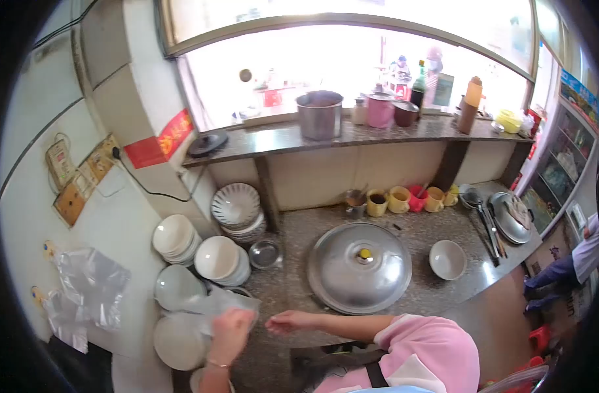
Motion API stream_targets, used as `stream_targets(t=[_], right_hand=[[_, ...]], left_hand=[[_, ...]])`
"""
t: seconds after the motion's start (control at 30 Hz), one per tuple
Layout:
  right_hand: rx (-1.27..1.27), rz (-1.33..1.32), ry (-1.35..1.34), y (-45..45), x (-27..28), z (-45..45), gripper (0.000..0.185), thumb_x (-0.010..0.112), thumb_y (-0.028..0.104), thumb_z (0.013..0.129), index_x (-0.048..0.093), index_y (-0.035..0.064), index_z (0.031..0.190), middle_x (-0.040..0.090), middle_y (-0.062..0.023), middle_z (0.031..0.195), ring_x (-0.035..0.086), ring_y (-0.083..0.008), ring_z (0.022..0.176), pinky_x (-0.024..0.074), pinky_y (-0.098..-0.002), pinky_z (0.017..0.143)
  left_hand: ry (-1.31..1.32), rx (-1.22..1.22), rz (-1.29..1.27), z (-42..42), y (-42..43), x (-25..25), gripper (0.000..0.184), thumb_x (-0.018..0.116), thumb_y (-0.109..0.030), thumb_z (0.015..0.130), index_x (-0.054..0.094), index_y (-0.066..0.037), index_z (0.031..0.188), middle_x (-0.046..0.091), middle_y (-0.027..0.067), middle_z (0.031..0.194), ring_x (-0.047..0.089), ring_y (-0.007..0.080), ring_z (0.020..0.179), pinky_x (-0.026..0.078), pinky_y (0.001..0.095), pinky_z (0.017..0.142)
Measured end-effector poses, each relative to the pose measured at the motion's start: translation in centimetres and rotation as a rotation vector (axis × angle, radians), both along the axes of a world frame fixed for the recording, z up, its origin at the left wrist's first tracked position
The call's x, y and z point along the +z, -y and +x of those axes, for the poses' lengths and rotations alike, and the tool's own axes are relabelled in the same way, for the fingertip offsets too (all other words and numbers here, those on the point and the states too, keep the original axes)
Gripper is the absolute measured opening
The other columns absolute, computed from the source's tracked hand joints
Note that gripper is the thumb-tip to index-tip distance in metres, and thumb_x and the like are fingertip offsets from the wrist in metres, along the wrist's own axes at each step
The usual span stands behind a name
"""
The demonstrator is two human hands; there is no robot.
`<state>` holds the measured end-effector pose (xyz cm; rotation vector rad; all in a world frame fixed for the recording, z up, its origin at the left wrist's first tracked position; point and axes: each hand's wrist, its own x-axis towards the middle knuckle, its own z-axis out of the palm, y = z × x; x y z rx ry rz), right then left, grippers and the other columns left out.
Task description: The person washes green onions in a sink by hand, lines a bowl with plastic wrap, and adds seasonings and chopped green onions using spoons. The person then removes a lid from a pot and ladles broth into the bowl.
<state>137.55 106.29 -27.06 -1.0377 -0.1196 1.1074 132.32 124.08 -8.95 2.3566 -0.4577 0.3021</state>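
My left hand (230,333), slightly blurred and with a band at the wrist, is closed on a clear plastic bag (237,302) that spreads above the fingers over the stacked dishes. A little to its right, my right hand (290,321) has its fingers curled together; whether anything is in them is too small to tell. Just beyond my right forearm lies a large round metal lid (342,275) with a yellow knob. Left of my left hand stand white plates (179,344) and a stack of bowls (219,258).
More clear bags (93,285) hang on the left wall. Cups (399,200) line the counter's back, with a white bowl (447,260) and a lidded pan (509,219) to the right. A metal pot (319,116) stands on the shelf. A person (584,255) is at far right.
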Motion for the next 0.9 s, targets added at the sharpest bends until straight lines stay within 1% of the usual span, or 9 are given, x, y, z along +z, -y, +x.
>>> stream_targets(t=[0.17, 0.2, 0.3, 0.33, 0.43, 0.53, 0.6, 0.83, 0.9], right_hand=[[-0.309, 0.174, 0.476, 15.4, -5.5, -1.1, 0.032, 0.05, 0.028, 0.092, 0.053, 0.0075, 0.116, 0.055, -0.003, 0.106, 0.053, -0.0125, 0.094, 0.0435, -0.0276, 0.078], [-0.365, 0.225, 0.381, 18.9, -5.8, -2.7, 0.031, 0.051, 0.027, 0.091, 0.054, 0.0076, 0.115, 0.056, -0.0038, 0.106, 0.054, -0.0129, 0.094, 0.0452, -0.0284, 0.078], [-0.62, 0.496, -0.242, 29.1, 5.0, -8.9, 0.03, 0.055, 0.027, 0.088, 0.056, 0.008, 0.112, 0.06, -0.0062, 0.107, 0.058, -0.0139, 0.094, 0.0502, -0.0307, 0.078], [-0.534, 0.716, -0.168, 33.7, 3.7, -8.9, 0.041, 0.049, 0.029, 0.091, 0.046, 0.0111, 0.127, 0.053, -0.0048, 0.122, 0.051, -0.0206, 0.11, 0.039, -0.0387, 0.097], [-0.912, 0.896, 0.078, 44.8, 5.9, -10.3, 0.05, 0.055, 0.033, 0.088, 0.04, 0.0152, 0.132, 0.048, -0.0025, 0.129, 0.044, -0.0188, 0.118, 0.0335, -0.0418, 0.1], [-0.943, 0.818, 0.165, 50.6, 8.9, -13.4, 0.048, 0.057, 0.029, 0.087, 0.041, 0.0148, 0.131, 0.053, -0.0046, 0.122, 0.05, -0.0183, 0.111, 0.0385, -0.0385, 0.095], [-0.898, 0.352, 0.227, 52.7, 8.6, -14.6, 0.042, 0.06, 0.023, 0.086, 0.046, 0.0125, 0.125, 0.059, -0.0037, 0.109, 0.057, -0.0155, 0.098, 0.0443, -0.0327, 0.086], [-1.238, 0.199, 0.055, 54.7, 2.3, -16.7, 0.035, 0.065, 0.015, 0.083, 0.051, 0.0067, 0.114, 0.063, -0.0007, 0.093, 0.06, -0.0112, 0.083, 0.0473, -0.0262, 0.077], [-1.225, 0.151, 0.104, 54.5, 1.9, -17.3, 0.036, 0.066, 0.016, 0.082, 0.051, 0.006, 0.113, 0.063, -0.0023, 0.095, 0.061, -0.0115, 0.084, 0.0479, -0.0267, 0.078]], left_hand=[[-0.305, -0.328, -0.496, -3.8, 22.6, -3.1, 0.017, 0.048, -0.012, 0.09, 0.061, 0.0, 0.09, 0.063, 0.0099, 0.084, 0.058, 0.0166, 0.073, 0.045, 0.0273, 0.065], [-0.403, -0.384, -0.661, -4.2, 25.7, -3.1, 0.016, 0.047, -0.012, 0.091, 0.058, 0.0, 0.093, 0.063, 0.0096, 0.088, 0.058, 0.0171, 0.076, 0.047, 0.029, 0.068], [-0.541, -0.388, -0.92, -5.8, 32.7, -1.3, 0.013, 0.046, -0.011, 0.092, 0.054, -0.002, 0.097, 0.062, 0.0099, 0.093, 0.059, 0.0167, 0.082, 0.049, 0.0293, 0.071], [-0.555, -0.353, -1.022, -6.1, 34.6, -0.5, 0.011, 0.046, -0.009, 0.092, 0.053, -0.004, 0.099, 0.062, 0.0104, 0.093, 0.059, 0.0158, 0.085, 0.05, 0.0279, 0.072], [-0.467, -0.457, -1.135, -6.2, 39.3, -0.7, 0.01, 0.045, -0.011, 0.093, 0.049, -0.004, 0.098, 0.059, 0.0135, 0.101, 0.06, 0.0212, 0.089, 0.053, 0.0327, 0.069], [-0.448, -0.401, -1.147, -6.9, 43.0, -1.3, 0.013, 0.045, -0.012, 0.094, 0.051, -0.003, 0.101, 0.059, 0.0146, 0.102, 0.061, 0.0244, 0.087, 0.054, 0.036, 0.069], [-0.452, -0.354, -1.134, -7.1, 44.5, -2.9, 0.015, 0.045, -0.012, 0.093, 0.052, -0.002, 0.102, 0.059, 0.0147, 0.102, 0.062, 0.0248, 0.086, 0.054, 0.0363, 0.068], [-0.931, -0.399, -0.935, -6.6, 42.8, -9.8, 0.019, 0.045, -0.008, 0.092, 0.055, 0.001, 0.106, 0.061, 0.0119, 0.099, 0.061, 0.0203, 0.086, 0.048, 0.0322, 0.08], [-0.702, -0.007, -0.824, -5.5, 41.9, -13.0, 0.02, 0.047, -0.009, 0.091, 0.055, 0.001, 0.106, 0.06, 0.01, 0.099, 0.058, 0.0179, 0.088, 0.045, 0.0283, 0.078]])
